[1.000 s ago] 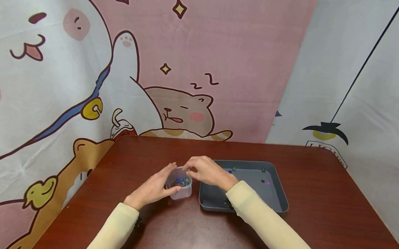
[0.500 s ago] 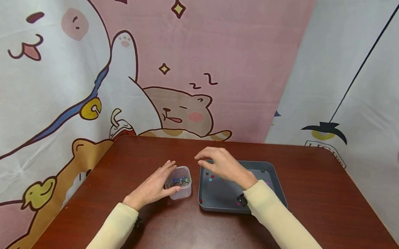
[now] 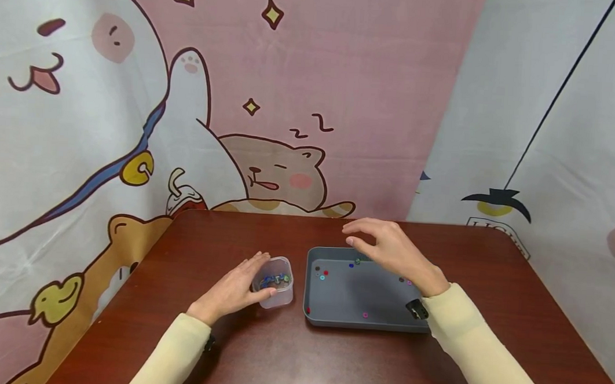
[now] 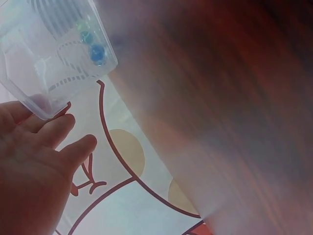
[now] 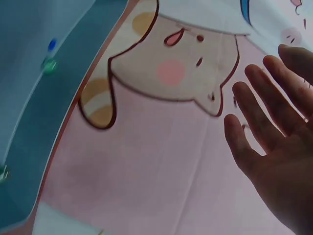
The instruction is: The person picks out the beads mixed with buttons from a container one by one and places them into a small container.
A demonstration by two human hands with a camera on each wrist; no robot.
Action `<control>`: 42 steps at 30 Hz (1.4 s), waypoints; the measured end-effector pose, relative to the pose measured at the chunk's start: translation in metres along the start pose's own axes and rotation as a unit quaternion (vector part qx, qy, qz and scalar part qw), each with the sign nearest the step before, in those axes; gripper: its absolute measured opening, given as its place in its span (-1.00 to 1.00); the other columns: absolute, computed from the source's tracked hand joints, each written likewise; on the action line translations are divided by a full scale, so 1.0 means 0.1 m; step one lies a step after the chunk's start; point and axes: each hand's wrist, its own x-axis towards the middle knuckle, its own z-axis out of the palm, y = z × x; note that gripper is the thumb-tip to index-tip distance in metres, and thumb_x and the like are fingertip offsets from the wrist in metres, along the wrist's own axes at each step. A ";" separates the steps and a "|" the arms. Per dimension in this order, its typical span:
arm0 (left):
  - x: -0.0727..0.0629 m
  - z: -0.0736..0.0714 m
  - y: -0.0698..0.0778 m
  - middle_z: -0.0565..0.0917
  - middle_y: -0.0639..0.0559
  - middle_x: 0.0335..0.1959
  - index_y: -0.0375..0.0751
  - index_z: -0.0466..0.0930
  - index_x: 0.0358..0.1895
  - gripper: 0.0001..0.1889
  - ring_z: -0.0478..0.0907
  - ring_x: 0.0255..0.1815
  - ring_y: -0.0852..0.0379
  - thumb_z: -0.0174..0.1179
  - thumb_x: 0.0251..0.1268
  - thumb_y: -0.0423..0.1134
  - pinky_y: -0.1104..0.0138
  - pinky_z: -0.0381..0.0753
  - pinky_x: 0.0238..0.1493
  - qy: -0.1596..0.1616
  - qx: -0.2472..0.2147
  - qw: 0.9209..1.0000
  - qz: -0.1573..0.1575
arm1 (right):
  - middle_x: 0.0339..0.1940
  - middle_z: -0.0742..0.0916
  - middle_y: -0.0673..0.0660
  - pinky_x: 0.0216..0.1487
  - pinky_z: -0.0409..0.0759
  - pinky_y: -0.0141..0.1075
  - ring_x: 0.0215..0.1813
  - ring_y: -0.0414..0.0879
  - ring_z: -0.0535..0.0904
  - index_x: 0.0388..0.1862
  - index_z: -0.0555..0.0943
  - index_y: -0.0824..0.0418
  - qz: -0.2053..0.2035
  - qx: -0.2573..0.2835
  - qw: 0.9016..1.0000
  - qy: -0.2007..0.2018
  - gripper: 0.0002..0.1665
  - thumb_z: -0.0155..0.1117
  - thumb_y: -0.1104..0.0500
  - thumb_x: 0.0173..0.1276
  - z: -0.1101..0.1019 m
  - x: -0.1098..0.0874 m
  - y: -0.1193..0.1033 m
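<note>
Clear plastic tub (image 3: 279,299) set upright on brown table (image 3: 298,360), left of grey tray (image 3: 351,298), a narrow gap between. Small beads (image 3: 277,280), mostly blue and green, gathered inside the tub. Left hand (image 3: 234,288) laid against the tub's left side; fingers held nearly straight, thumb spread apart from them near the front rim. Right hand (image 3: 388,248) held up at the tray's far side, nothing gripped; fingers slightly bent, thumb kept apart from fingertips. Scattered in the tray: red bead (image 3: 326,272), light blue ring (image 3: 322,277), blue bead (image 3: 351,265), green bead (image 3: 358,262), pink ring (image 3: 365,315). Cartoon-printed cloth (image 3: 375,103) hung behind. Forearms covered by cream sleeves (image 3: 171,350).
</note>
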 end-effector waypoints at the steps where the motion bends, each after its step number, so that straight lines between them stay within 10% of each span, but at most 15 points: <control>1: 0.00 -0.01 0.00 0.34 -0.30 0.54 -0.28 0.29 0.56 -0.05 0.25 0.58 -0.21 0.29 0.32 0.31 -0.14 0.26 0.49 -0.001 -0.001 1.000 -0.004 | 0.13 0.77 0.01 0.23 0.60 0.06 0.22 -0.01 0.66 0.12 0.76 0.09 0.006 -0.002 1.000 0.003 -0.71 0.41 0.11 0.46 -0.03 -0.03 0.03; 20: -0.01 -0.03 0.00 0.32 -0.25 0.57 -0.21 0.26 0.59 -0.04 0.29 0.56 -0.21 0.30 0.31 0.32 -0.14 0.37 0.42 -0.006 -0.005 1.000 -0.024 | 0.02 0.81 0.09 0.05 0.67 0.10 0.06 0.05 0.72 0.12 0.75 0.16 0.085 -0.077 0.993 -0.002 -0.72 0.37 0.13 0.49 -0.23 -0.51 0.75; 42: -0.02 -0.02 0.03 0.27 -0.24 0.60 -0.15 0.20 0.63 -0.02 0.23 0.59 -0.19 0.30 0.30 0.33 -0.15 0.32 0.45 -0.019 -0.023 0.999 -0.037 | -0.01 0.80 0.19 -0.03 0.69 0.07 0.02 0.14 0.74 0.06 0.76 0.29 0.076 -0.166 0.981 -0.069 -0.70 0.47 0.23 0.38 0.03 -0.69 1.23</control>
